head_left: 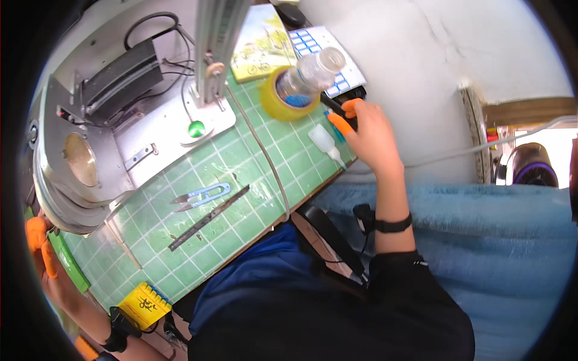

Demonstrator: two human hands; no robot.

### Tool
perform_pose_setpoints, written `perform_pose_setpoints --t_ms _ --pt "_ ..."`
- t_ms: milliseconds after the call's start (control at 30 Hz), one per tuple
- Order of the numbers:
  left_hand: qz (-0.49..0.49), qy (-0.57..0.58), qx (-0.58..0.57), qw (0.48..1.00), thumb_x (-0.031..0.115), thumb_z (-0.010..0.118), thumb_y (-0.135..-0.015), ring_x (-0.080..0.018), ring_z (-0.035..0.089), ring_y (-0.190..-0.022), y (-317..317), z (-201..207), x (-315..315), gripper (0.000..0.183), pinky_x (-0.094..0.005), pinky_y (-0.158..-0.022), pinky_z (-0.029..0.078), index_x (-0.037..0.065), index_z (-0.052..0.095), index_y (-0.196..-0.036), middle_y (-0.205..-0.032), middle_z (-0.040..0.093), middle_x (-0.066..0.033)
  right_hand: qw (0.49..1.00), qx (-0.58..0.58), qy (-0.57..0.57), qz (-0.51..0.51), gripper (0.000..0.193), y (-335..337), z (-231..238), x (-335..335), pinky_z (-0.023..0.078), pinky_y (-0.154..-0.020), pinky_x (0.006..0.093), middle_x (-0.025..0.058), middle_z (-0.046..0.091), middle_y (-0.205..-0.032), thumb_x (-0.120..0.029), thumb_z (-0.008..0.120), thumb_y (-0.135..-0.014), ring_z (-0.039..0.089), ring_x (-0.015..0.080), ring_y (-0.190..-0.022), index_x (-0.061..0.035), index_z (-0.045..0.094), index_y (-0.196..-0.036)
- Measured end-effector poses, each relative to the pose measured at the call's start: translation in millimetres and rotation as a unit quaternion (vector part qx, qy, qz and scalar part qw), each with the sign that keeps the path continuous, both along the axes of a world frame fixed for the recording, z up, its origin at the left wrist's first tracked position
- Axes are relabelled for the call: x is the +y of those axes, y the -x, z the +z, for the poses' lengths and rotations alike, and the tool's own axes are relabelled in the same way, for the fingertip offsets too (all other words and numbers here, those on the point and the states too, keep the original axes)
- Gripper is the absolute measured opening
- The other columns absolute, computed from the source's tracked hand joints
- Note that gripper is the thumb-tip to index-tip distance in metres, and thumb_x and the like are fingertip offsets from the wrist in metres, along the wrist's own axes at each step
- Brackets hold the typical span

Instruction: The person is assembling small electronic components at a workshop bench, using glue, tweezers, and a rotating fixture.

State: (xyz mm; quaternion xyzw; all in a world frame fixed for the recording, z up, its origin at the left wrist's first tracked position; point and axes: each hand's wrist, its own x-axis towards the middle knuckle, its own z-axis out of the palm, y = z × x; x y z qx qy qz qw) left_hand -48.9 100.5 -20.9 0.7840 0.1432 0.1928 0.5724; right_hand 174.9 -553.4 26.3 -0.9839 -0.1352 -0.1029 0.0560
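Fingers of the right hand (373,137), thumb and forefinger apart, are beside a slim black rod (329,103) on the counter's (241,162) right; any pinch, I cannot tell. Probably light, stiff, smooth: best held mid-length. Left hand's (55,281) grip: unclear.

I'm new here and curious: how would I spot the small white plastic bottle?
On the green, white-gridded tabletop, find the thick yellow ring holding a clear plastic bottle. Below it, to the right, lies the small white plastic bottle, set apart by its narrow nozzle.
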Motion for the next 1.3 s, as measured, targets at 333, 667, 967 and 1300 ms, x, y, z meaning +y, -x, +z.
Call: perform_pose_setpoints --t_ms 333,667,967,1300 --pt "-0.020 -0.202 -0.105 0.973 0.014 0.053 -0.103 -0.0241 0.058 -0.108 -22.6 14.9 -52.8 0.018 -0.0486 -0.113 0.038 -0.003 0.058 -0.102 -0.108 0.058 -0.0127 0.962 0.254 -0.099 0.018 0.041 11.4 9.1 26.9 0.053 -0.080 0.0435 0.0205 0.065 -0.094 -0.022 0.084 -0.078 0.066 0.0389 -0.090 0.0030 0.064 -0.104" --pt "-0.020 -0.134 -0.093 0.986 0.018 0.056 -0.102 -0.0267 0.054 -0.117 -12.8 8.8 -48.8 0.023 -0.0453 -0.115 0.032 -0.003 0.057 -0.112 -0.114 0.056 -0.0130 0.905 0.038 -0.417 0.072 0.020 -30.5 156.8 17.6 0.049 -0.061 0.0227 0.0098 0.073 -0.095 -0.011 0.069 -0.096 0.062 0.0096 -0.070 0.0015 0.065 -0.111" --pt "-0.055 -0.183 -0.060 0.980 0.022 0.052 -0.104 -0.0279 0.052 -0.123 -1.5 5.8 -36.2 0.028 -0.0446 -0.115 0.033 -0.002 0.057 -0.119 -0.118 0.057 -0.0138 0.901 -0.051 -0.417 0.110 0.024 -66.1 142.4 42.7 0.054 -0.066 0.0267 0.0153 0.074 -0.097 -0.007 0.070 -0.093 0.065 0.0134 -0.068 0.0073 0.064 -0.112" --pt "0.151 0.056 0.018 0.987 0.025 0.050 -0.104 -0.0192 0.052 -0.111 14.1 3.8 -40.7 0.034 -0.0421 -0.102 0.039 0.001 0.052 -0.127 -0.120 0.058 -0.0127 0.890 -0.041 -0.438 0.123 0.029 -78.2 121.5 34.4 0.047 -0.063 0.0263 0.0186 0.071 -0.100 -0.016 0.067 -0.098 0.055 0.0132 -0.067 0.0072 0.063 -0.115"
